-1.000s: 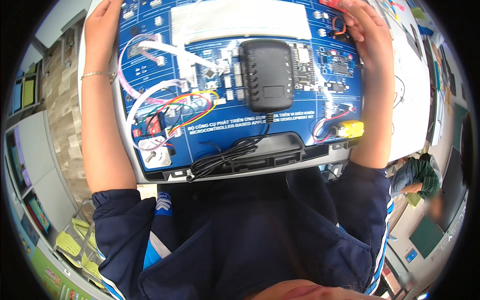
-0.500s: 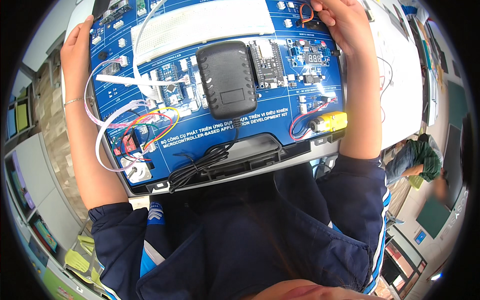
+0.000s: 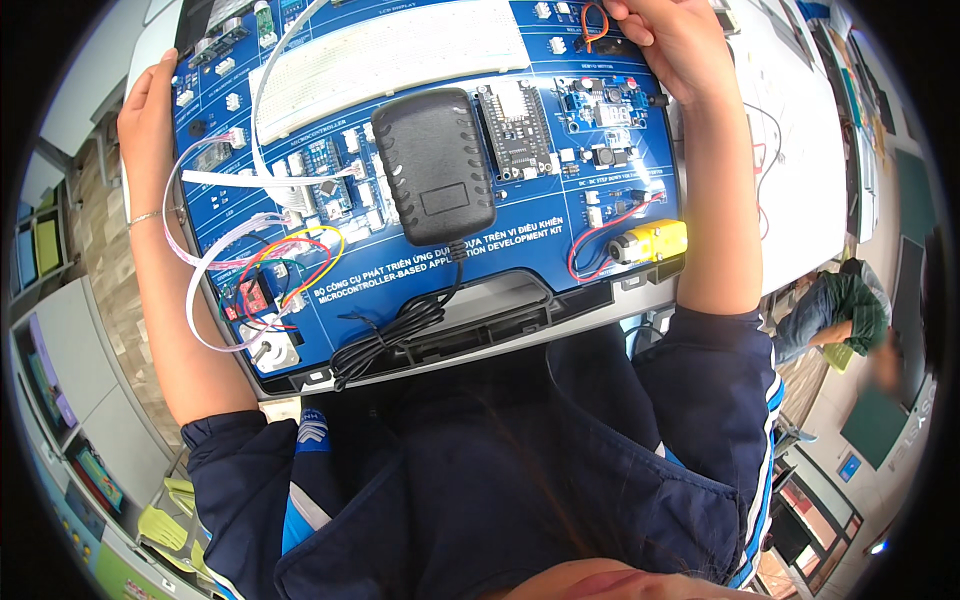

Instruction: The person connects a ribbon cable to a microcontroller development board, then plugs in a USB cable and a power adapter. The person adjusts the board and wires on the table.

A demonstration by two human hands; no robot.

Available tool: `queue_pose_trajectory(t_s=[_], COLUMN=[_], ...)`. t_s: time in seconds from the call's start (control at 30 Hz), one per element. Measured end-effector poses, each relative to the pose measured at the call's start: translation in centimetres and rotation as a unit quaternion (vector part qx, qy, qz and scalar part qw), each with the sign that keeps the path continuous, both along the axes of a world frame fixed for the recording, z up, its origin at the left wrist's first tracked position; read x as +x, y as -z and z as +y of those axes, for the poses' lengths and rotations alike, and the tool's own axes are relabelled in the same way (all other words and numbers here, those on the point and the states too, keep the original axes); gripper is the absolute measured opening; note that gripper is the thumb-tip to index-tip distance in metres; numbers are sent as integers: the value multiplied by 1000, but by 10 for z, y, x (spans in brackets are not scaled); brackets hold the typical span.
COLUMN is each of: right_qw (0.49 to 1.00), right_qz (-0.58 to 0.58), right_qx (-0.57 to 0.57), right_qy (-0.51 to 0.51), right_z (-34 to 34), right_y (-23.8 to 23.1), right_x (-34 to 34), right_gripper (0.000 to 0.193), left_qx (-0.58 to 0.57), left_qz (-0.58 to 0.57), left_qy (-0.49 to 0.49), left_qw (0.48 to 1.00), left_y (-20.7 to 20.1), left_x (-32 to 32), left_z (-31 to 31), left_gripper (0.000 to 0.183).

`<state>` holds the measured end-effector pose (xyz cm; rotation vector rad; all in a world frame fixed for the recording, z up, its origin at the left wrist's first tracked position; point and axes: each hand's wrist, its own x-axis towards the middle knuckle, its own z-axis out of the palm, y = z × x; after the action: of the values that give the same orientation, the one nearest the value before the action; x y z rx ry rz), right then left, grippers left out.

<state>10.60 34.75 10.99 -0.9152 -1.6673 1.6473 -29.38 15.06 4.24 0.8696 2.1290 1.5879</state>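
At the edges of the blue board (image 3: 540, 200), left grip (image 3: 150, 115), right grip (image 3: 688, 48) (black adapter (image 3: 435, 165) between), clenched or released unclear.

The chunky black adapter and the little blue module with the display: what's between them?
In the head view, a dark circuit board lies between the black adapter and the blue module, all on the big blue board.
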Motion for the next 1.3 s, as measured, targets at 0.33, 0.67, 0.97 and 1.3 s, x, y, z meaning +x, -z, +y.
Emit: queue_pose_trajectory(t_s=[0.33,0.67,0.97,1.3], right_qw=[1000,1000,1000,999], right_qz=[12,27,5,-6], right_qx=[5,-4,19,31], right_qy=[3,-1,-10,28], right_z=[2,1,-2,5], right_y=[2,3,-2,9], right_x=[1,0,-3,2], right_gripper=[16,17,17,33], left_qx=[15,46,47,54], left_qz=[7,-8,6,-23], left_qy=[9,16,11,17], left_qw=[1000,999,999,998], left_y=[-3,-5,-3,16], left_x=[4,9,7,-14], left_z=[-1,-3,-2,-10], left_gripper=[31,28,24,29])
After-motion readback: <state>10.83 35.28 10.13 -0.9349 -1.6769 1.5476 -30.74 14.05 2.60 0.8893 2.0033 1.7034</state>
